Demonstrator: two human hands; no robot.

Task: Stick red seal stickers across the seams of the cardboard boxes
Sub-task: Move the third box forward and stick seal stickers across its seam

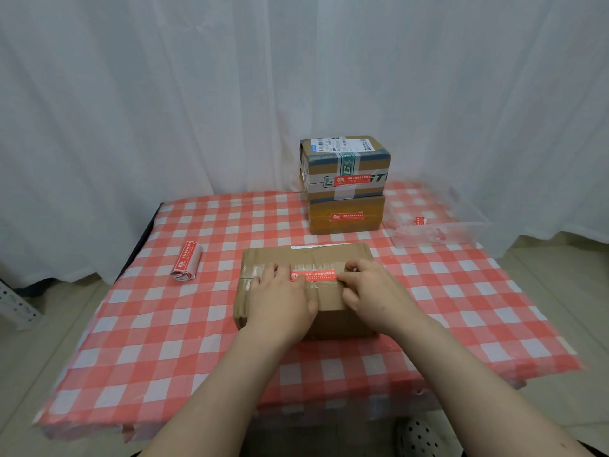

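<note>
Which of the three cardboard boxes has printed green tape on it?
The top box of the stack; the box beneath it and the near box show none.

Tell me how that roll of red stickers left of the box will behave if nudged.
The sticker roll looks loosely wound and flattened, so it probably slides rather than rolls. Being paper, it is likely light and squashy, and its loose end may unfurl.

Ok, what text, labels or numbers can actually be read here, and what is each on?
"GT": large green letters on the tape round the top stacked box.
Shipping label on that box: print too small to read.
Red seal stickers on the near box, the lower stacked box and the sticker roll: white characters, too blurred to read.
</note>
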